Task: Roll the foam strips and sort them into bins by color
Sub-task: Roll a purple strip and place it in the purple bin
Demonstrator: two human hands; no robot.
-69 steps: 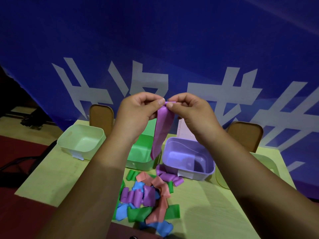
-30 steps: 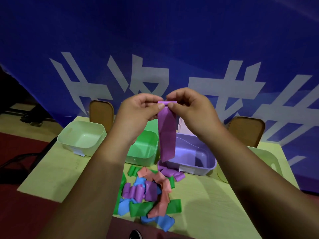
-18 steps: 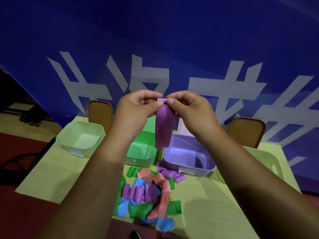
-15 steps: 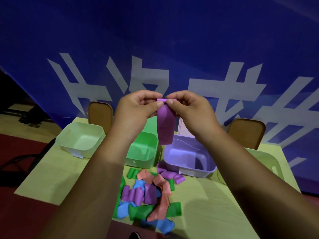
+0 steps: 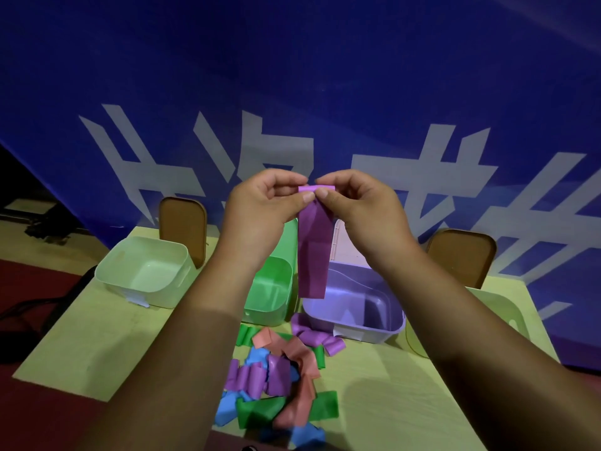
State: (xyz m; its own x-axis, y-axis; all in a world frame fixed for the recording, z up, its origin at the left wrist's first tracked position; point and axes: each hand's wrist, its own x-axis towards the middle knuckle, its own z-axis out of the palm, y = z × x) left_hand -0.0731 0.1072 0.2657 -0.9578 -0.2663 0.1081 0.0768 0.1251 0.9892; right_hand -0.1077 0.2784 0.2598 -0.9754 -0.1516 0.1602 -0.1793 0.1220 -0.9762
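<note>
A purple foam strip [image 5: 313,252] hangs in the air above the bins, its top end curled into a small roll. My left hand [image 5: 263,206] and my right hand [image 5: 361,209] both pinch that rolled top end between thumb and fingers. Below the strip stands the purple bin [image 5: 387,333], with the green bin [image 5: 276,307] to its left. A pile of loose purple, green, blue and pink foam strips [image 5: 279,375] lies on the table in front of the bins.
A pale green bin [image 5: 107,271] stands at the table's left and another pale bin [image 5: 517,323] at the right, partly behind my right arm. Two brown lids [image 5: 182,222] [image 5: 461,255] lean against the blue banner behind. The yellow-green table [image 5: 81,346] ends near the pile.
The hanging part of the purple strip has grown shorter as its top end rolled up between my fingers. Both hands have stayed raised above the bins.
</note>
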